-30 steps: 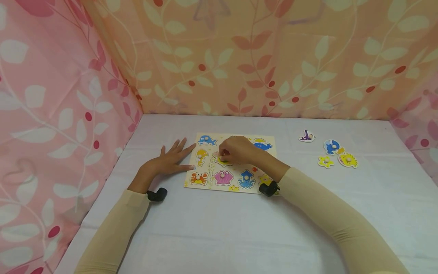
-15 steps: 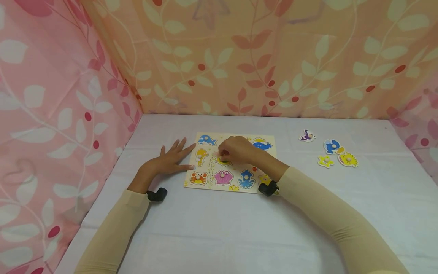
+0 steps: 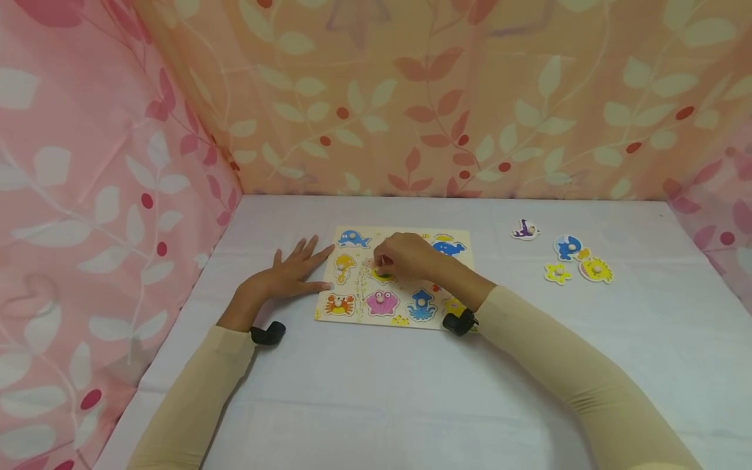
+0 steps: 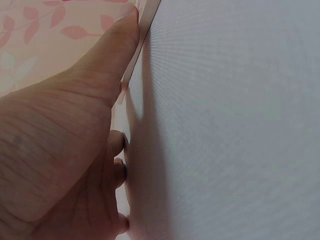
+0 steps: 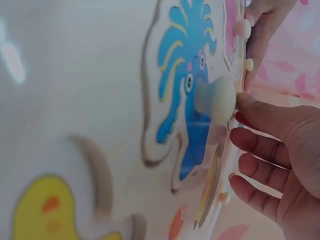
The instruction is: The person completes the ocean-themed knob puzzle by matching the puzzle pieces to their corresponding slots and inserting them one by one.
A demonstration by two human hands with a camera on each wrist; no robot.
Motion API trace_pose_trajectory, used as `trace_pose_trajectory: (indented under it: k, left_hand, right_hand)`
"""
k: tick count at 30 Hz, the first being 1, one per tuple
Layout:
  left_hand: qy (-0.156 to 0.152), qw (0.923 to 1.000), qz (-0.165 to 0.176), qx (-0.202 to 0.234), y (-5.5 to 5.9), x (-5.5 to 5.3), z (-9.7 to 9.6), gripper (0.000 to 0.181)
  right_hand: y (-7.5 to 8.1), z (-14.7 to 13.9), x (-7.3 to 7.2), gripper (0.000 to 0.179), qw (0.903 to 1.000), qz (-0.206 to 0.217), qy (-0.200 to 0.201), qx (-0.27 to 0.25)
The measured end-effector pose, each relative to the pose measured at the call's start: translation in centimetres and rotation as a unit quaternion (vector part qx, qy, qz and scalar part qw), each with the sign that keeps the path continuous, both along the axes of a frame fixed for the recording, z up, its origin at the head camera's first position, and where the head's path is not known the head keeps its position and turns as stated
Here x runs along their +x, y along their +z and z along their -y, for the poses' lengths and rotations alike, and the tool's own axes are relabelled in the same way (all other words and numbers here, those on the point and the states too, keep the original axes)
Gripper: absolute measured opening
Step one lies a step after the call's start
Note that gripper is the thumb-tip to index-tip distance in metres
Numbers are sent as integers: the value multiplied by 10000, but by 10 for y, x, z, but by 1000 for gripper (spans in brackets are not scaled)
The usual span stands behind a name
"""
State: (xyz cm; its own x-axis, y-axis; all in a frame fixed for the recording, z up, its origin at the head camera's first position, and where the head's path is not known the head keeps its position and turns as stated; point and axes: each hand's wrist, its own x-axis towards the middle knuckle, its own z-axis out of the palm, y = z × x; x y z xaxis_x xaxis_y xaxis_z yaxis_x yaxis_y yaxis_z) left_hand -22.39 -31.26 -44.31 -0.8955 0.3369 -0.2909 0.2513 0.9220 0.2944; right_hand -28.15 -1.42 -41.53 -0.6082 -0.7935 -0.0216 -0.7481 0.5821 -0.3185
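A wooden knob puzzle board [image 3: 376,321] with sea animals lies on the table. My left hand [image 3: 288,273] rests at its left side with spread fingers, and the left wrist view shows the thumb [image 4: 112,47] along the board's edge. Over the board's middle, my right hand [image 3: 411,256] has curled fingers and pinches a yellow-and-green puzzle piece [image 3: 384,279], mostly hidden beneath them. Nearby on the board are a pink shell piece [image 3: 382,303], a blue squid piece [image 3: 422,305], a crab piece [image 3: 339,305] and a seahorse piece [image 3: 344,267]. The squid's knob [image 5: 220,100] partly blocks the right wrist view.
Right of the board lie loose pieces: a purple one [image 3: 525,230], a blue one [image 3: 567,248], a yellow star [image 3: 557,273] and a yellow fish-like one [image 3: 596,269]. A floral curtain [image 3: 364,156] stands behind the white table [image 3: 376,391].
The head view has shifted very slightly. Both hands stay in the same place on the board, and the loose pieces have not moved.
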Motion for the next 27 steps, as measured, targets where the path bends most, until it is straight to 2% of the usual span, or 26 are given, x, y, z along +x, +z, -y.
trace_pose_trajectory:
  k: [8,14,21,27]
  left_hand:
    - [25,10000,37,22,-3,0,1,95]
    - [8,10000,-3,15,-3,0,1,95]
    - [-17,10000,-46,48,0,1,1,94]
    - [-3,10000,-32,78,-2,1,0,95]
  right_hand:
    - [9,-19,3,16,9999,-27,-144,-44]
    - [17,-44,7,16,9989,-90,-435,-130]
    - [22,-64,12,20,9969,0,-728,-283]
    - [22,-79,16,23,9963,-88,-810,-278]
